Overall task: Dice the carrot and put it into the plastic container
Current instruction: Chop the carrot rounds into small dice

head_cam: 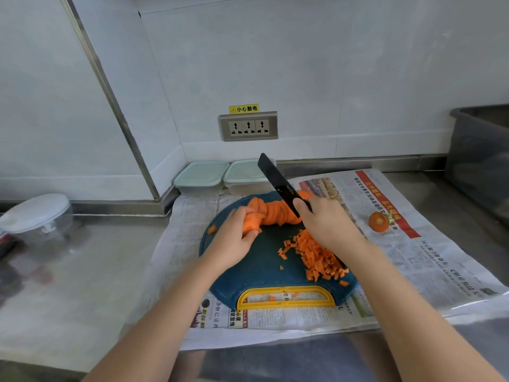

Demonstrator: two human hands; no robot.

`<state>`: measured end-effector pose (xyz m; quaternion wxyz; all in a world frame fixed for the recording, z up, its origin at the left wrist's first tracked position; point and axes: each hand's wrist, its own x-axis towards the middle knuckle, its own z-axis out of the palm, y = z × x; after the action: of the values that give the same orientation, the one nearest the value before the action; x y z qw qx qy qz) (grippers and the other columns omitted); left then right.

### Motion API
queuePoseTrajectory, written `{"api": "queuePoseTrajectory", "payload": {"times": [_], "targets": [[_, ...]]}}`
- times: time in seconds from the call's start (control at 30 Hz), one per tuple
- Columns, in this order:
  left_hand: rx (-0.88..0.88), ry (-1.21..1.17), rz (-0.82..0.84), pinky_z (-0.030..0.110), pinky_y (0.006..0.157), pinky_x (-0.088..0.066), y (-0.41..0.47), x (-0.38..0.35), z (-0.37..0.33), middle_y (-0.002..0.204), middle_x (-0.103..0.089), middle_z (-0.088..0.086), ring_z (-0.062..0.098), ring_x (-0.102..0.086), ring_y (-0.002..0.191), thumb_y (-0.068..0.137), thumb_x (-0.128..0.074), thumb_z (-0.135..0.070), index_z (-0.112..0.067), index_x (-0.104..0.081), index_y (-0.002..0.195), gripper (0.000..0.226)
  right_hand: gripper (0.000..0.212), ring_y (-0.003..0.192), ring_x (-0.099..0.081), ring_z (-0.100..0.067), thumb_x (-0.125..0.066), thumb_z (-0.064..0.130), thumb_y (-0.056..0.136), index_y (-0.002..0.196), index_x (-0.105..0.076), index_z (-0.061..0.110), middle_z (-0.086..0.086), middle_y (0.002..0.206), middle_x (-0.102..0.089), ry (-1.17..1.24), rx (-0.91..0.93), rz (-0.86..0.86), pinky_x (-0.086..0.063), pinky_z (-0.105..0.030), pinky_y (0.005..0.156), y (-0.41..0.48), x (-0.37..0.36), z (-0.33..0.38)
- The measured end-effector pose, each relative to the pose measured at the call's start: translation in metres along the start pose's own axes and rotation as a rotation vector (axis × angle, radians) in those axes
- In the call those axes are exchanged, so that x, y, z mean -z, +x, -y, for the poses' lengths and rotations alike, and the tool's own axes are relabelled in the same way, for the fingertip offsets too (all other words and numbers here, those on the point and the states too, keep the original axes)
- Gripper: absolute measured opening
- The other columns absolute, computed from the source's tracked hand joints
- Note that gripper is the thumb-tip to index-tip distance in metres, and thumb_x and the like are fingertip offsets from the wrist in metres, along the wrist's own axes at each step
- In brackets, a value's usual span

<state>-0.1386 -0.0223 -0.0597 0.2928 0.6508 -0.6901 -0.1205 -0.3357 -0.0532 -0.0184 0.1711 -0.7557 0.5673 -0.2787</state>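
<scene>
A row of orange carrot slices [278,213] lies across the far part of a dark blue cutting board [261,260] with a yellow handle. My left hand [237,238] grips a small stack of slices at the row's left end. In my right hand [327,221] is a black knife [278,180], its blade raised and pointing away over the slices. A pile of diced carrot [319,257] sits on the board's right side, partly under my right wrist. Two lidded plastic containers [202,177] [245,176] stand at the wall behind the board.
Newspaper [413,244] covers the steel counter under the board; a cut carrot top [379,221] lies on it to the right. A round lidded clear container [37,216] stands far left. A dark grey bin [482,158] is at the right edge. A wall socket [248,126] is behind.
</scene>
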Motion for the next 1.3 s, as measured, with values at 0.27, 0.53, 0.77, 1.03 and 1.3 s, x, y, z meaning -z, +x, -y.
{"api": "queuePoseTrajectory", "payload": {"times": [0.27, 0.53, 0.77, 1.03, 1.3], "targets": [[0.063, -0.348, 0.019, 0.013, 0.083, -0.036, 0.001, 0.01, -0.007, 0.122, -0.056, -0.009, 0.005, -0.051, 0.112, 0.083, -0.071, -0.014, -0.031, -0.052, 0.114, 0.039, 0.041, 0.055, -0.045, -0.008, -0.035, 0.039, 0.102, 0.07, -0.046, 0.016, 0.001, 0.061, -0.046, -0.01, 0.067, -0.027, -0.025, -0.021, 0.046, -0.005, 0.004, -0.001], [0.305, -0.684, 0.108, 0.045, 0.081, -0.052, 0.008, 0.045, -0.029, 0.132, -0.049, 0.007, 0.024, -0.064, 0.093, 0.09, -0.06, -0.02, -0.029, -0.053, 0.122, 0.033, 0.041, 0.054, -0.047, -0.011, -0.037, 0.04, 0.101, 0.069, -0.046, 0.017, 0.0, 0.062, -0.049, 0.058, 0.067, -0.038, -0.029, -0.025, 0.047, -0.008, 0.007, -0.006], [0.358, -0.239, 0.408, 0.037, 0.103, -0.044, -0.041, 0.048, -0.011, 0.143, -0.037, -0.011, 0.015, -0.04, 0.129, 0.097, -0.052, -0.022, -0.025, -0.054, 0.131, 0.034, 0.043, 0.053, -0.043, -0.009, -0.037, 0.038, 0.102, 0.065, -0.043, 0.016, -0.001, 0.06, -0.046, 0.094, 0.098, -0.006, -0.024, -0.023, 0.047, -0.015, 0.011, 0.005], [0.338, -0.127, 0.256, 0.03, 0.098, -0.042, -0.04, 0.062, 0.004, 0.124, -0.058, 0.0, 0.012, -0.055, 0.11, 0.096, -0.054, -0.023, -0.021, -0.058, 0.125, 0.029, 0.042, 0.055, -0.045, -0.01, -0.035, 0.038, 0.102, 0.066, -0.043, 0.018, -0.002, 0.063, -0.048, 0.093, 0.104, 0.022, -0.027, -0.025, 0.048, -0.02, 0.012, 0.008], [0.309, -0.001, 0.223, 0.026, 0.083, -0.045, -0.003, 0.055, 0.014, 0.107, -0.063, 0.001, 0.013, -0.059, 0.096, 0.079, -0.076, -0.032, -0.019, -0.064, 0.116, 0.041, 0.041, 0.056, -0.05, -0.014, -0.034, 0.041, 0.102, 0.075, -0.051, 0.015, -0.002, 0.063, -0.051, 0.068, 0.104, 0.062, -0.029, -0.025, 0.047, -0.02, 0.009, 0.01]]}}
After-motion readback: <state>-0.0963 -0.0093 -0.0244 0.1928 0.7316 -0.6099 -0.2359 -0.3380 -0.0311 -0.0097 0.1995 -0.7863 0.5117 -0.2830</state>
